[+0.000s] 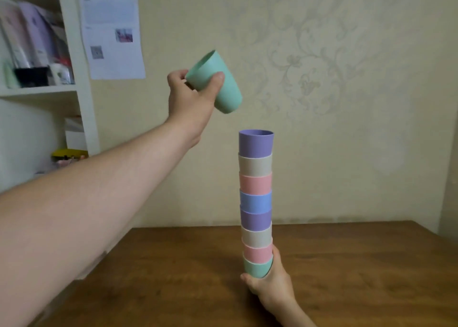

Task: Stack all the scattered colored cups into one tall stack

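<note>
A tall stack of cups [256, 202] stands upright over the brown table [359, 264], with a purple cup on top and a green one at the bottom. My right hand [270, 282] grips the stack at its base. Above and to the left of the stack's top, my left hand [192, 98] holds a mint green cup [223, 88] in the air. That cup is tilted, its mouth toward the upper left and its base pointing down toward the stack.
A white shelf unit [74, 78] with books and bottles stands at the left. Papers [111, 34] are pinned to the patterned wall behind. A yellow object [69, 153] sits low at the left, past my forearm.
</note>
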Tool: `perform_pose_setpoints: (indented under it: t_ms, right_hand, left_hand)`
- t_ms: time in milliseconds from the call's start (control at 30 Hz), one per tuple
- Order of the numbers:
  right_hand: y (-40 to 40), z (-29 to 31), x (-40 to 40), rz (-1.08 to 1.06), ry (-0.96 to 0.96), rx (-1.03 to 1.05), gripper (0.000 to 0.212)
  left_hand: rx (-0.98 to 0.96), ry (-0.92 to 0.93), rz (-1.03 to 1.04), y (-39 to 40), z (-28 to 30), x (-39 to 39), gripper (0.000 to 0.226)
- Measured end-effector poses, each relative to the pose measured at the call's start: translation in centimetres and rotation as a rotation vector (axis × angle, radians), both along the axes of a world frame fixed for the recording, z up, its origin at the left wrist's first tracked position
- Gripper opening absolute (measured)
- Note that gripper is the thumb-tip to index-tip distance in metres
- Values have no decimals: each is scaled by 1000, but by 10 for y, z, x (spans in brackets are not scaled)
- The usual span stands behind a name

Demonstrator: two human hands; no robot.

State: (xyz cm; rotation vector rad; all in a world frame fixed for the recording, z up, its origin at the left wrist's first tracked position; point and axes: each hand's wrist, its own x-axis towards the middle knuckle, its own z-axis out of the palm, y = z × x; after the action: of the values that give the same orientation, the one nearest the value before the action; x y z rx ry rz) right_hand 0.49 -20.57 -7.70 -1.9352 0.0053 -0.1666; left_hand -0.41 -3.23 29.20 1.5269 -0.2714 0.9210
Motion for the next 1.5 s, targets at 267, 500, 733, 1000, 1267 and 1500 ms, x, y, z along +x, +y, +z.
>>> perform_pose_setpoints:
  t_ms: [267,500,733,1000,1267,1500]
  right_hand:
    - [-3,1,-9,58,-7,11,116]
    - [-6,1,-4,84,11,21,123]
    - [-2,-5,-1,65,6,26,123]
    - [0,-9,9,13,-84,-27,111]
    - [1,-5,24,2,-18,-61,74]
    - [3,3,58,14,22,-93,63]
  left_hand:
    - [328,120,-42,-66,-6,-3,88]
    - [309,272,-108,-62,-54,12,78]
    - [171,159,-192,-66,-73,17,79]
    - [219,253,-297,-51,-135,19,121]
    - [301,718,-380,-25,-318,24,80]
    - [258,716,-197,-30,-338,71,77]
